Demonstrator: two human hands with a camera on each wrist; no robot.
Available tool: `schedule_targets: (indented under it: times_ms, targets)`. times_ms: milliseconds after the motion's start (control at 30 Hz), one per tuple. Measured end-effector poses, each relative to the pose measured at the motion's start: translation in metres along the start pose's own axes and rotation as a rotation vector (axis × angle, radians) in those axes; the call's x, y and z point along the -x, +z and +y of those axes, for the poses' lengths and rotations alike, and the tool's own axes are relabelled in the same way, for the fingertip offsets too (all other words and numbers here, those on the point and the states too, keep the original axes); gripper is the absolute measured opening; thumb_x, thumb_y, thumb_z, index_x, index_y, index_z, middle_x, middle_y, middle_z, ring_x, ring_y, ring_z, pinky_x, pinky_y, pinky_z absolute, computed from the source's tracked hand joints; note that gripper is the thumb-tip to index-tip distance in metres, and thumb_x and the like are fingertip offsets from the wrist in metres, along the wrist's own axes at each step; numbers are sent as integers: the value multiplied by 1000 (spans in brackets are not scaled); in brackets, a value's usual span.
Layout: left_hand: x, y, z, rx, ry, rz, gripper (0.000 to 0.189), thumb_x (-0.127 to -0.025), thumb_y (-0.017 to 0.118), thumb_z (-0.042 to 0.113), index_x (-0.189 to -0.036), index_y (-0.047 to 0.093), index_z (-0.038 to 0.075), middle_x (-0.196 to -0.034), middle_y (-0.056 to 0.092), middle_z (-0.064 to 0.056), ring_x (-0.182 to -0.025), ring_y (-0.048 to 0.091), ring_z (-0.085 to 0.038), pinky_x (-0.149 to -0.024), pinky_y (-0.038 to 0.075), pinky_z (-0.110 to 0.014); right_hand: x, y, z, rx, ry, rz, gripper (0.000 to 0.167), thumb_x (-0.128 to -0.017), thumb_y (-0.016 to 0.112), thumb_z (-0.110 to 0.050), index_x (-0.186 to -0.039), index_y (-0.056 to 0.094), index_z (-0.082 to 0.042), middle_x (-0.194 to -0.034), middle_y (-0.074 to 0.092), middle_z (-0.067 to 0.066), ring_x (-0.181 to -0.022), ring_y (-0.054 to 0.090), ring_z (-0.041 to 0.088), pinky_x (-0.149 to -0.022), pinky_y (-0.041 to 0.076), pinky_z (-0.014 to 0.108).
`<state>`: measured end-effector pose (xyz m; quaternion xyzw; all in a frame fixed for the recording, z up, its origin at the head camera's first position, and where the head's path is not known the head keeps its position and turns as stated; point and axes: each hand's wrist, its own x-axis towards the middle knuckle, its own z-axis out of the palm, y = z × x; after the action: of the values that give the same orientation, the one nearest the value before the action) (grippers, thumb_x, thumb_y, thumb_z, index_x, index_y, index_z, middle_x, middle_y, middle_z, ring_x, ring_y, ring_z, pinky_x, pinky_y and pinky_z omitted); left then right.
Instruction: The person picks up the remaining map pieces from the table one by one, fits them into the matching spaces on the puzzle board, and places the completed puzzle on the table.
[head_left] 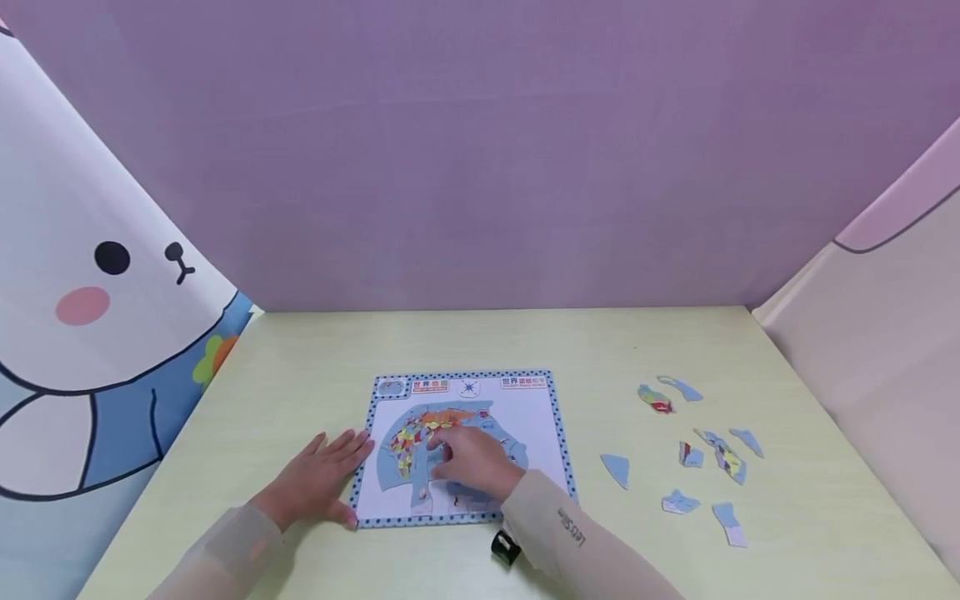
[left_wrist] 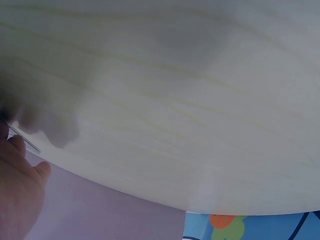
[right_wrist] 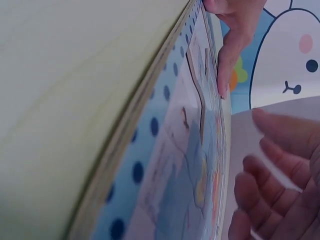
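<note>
A world map jigsaw board [head_left: 536, 450] with a blue dotted border lies flat on the table, partly filled with map pieces. My left hand [head_left: 318, 481] rests by the board's left edge, its fingers spread. Over the middle of the map is my right hand [head_left: 476, 460], its fingers loosely bent. In the right wrist view, the thumb and fingers of that right hand [right_wrist: 285, 180] are apart above the board [right_wrist: 145, 145], with nothing seen between them. Only part of the left hand [left_wrist: 20, 187] shows in the left wrist view.
Several loose puzzle pieces lie to the right of the board, among them a blue one [head_left: 617, 470], a red and green one [head_left: 656, 400] and a blue and pink one [head_left: 730, 525]. A small black device [head_left: 506, 548] sits by the right cuff. A purple backdrop [head_left: 495, 167] stands behind the table.
</note>
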<state>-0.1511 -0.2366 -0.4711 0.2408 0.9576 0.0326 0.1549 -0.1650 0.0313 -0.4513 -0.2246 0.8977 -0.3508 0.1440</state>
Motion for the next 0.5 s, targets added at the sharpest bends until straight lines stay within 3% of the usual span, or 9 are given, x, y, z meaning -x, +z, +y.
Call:
schedule_targets:
  times_ms: [167, 500]
  targets:
    - [1, -1, 0, 11, -6, -10, 111, -64, 73, 66, -146, 35, 2, -153, 31, -16, -141, 21, -40, -110, 14, -63, -1, -3, 4, -32, -61, -48, 29, -81, 77, -15, -109, 70, -12, -75, 55, -12, -65, 48, 5, -62, 43, 19]
    - [1, -1, 0, 24, -21, -18, 111, -63, 74, 65, -147, 35, 3, -154, 30, -15, -141, 20, -40, -110, 13, -63, 7, -8, 9, -34, -121, -113, 27, -83, 76, -18, -109, 70, -14, -79, 56, -14, -68, 51, 3, -63, 46, 17]
